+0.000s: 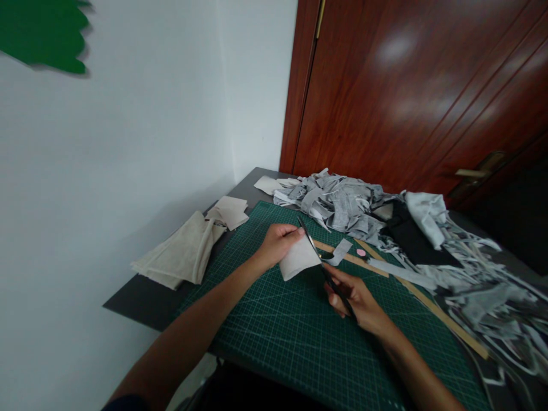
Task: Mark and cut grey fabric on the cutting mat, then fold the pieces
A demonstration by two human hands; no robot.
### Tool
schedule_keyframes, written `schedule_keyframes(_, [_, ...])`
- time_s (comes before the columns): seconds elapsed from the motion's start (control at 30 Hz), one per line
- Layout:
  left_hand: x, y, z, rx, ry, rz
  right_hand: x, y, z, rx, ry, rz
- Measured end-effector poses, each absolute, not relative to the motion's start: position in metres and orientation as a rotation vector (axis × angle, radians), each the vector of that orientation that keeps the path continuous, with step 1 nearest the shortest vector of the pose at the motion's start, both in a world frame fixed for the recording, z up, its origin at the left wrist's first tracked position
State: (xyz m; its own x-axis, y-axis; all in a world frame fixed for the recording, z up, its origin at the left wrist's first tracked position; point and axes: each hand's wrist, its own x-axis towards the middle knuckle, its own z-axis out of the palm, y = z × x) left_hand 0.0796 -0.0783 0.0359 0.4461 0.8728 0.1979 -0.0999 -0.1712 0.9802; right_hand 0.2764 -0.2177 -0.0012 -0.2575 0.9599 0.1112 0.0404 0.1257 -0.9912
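Observation:
My left hand [280, 244] pinches a small cream piece of fabric [298, 261] by its upper edge, above the green cutting mat [274, 325]. In my right hand [351, 295] is a pair of dark scissors [329, 279], fingers wrapped around the handles. The blades point up and away, lying along the right edge of the fabric, with the tip near my left thumb. Whether the blades are apart is hard to make out. A short grey strip [341, 251] lies on the mat just beyond the scissors.
Folded cream cloth [180, 257] and small cream pieces [230, 211] lie on the left of the table. Grey scraps [338, 200] are heaped at the back and right, with a black cloth [413, 234] among them. A wooden ruler [440, 314] crosses the mat's right side. A white wall borders the left.

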Motion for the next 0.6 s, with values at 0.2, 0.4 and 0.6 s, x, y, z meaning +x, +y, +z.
schedule_keyframes(0.2, [0.0798,-0.0776,0.0346,1.487,0.729,1.003,0.2784,-0.217,-0.005,-1.036,-1.499,1.265])
schedule_keyframes(0.4, [0.0798,-0.0761,0.0344,1.515,0.698,1.011,0.2771,-0.2156,-0.0026,-1.049,-1.486,1.228])
schedule_keyframes(0.6, [0.08,-0.0748,0.0352,1.536,0.698,1.038,0.2801,-0.2132,-0.0049,-1.102,-1.362,1.155])
